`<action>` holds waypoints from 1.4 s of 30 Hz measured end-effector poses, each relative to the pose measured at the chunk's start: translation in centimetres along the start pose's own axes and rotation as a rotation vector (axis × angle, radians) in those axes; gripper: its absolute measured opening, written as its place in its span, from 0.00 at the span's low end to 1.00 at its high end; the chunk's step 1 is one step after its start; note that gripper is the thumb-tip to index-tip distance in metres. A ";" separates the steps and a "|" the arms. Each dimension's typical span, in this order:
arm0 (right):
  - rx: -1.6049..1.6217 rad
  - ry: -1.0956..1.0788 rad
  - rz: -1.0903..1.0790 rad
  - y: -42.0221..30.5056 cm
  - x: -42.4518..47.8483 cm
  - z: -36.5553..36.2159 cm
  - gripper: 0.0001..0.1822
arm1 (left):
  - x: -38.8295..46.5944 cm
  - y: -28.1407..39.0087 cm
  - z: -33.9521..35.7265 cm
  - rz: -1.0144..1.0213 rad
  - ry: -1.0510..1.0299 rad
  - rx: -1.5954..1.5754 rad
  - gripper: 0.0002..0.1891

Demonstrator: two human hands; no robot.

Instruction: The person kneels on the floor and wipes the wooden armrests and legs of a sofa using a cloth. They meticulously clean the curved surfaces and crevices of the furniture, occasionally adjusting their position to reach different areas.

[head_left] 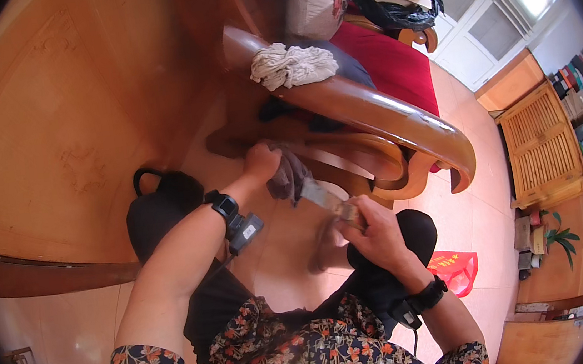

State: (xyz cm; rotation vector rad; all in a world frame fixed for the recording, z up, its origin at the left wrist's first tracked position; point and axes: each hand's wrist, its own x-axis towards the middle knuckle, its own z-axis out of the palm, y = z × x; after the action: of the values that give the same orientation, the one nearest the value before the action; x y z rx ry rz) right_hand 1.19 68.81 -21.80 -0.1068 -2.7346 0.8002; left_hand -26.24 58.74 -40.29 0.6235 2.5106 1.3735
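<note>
My left hand [263, 162] grips a dark grey-brown cloth [287, 178], low beside the carved wooden side of a sofa. In my right hand [380, 231] is a scraper [323, 195] with a flat metal blade and a worn, wood-coloured handle. Its blade points up and left, and its tip meets the edge of the cloth; whether the cloth wraps it cannot be told. Above both hands runs the sofa's glossy wooden armrest [375, 108]. A crumpled whitish cloth [292, 66] lies on top of that armrest.
A large wooden panel [34, 152] with faint carving stands close on the left. A red plastic bag [458, 271] sits on the tiled floor [485, 224] to the right. Farther right are a louvred wooden cabinet [541, 145] and a green plant [562, 240]. A red cover [392, 68] lies on the sofa.
</note>
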 end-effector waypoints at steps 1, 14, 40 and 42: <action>-0.011 -0.052 -0.044 0.1 0.8 0.8 0.18 | 0.4 -0.9 -0.7 -0.068 0.040 -0.061 0.22; 0.191 -0.141 -0.481 -4.8 11.3 4.5 0.11 | 1.4 4.6 -1.4 0.173 0.076 -0.431 0.24; 0.214 0.064 -0.485 -5.2 16.5 10.6 0.14 | 1.8 3.8 -2.5 -0.051 0.115 -1.233 0.19; 0.180 0.114 -0.432 -3.2 17.6 11.6 0.13 | -1.0 5.4 -2.6 -0.040 0.092 -1.589 0.17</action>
State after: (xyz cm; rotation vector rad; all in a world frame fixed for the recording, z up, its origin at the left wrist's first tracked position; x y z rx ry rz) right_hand -19.04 62.80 -24.94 0.4458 -2.4328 0.8719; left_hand -24.91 58.93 -34.39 0.1058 0.7601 2.6322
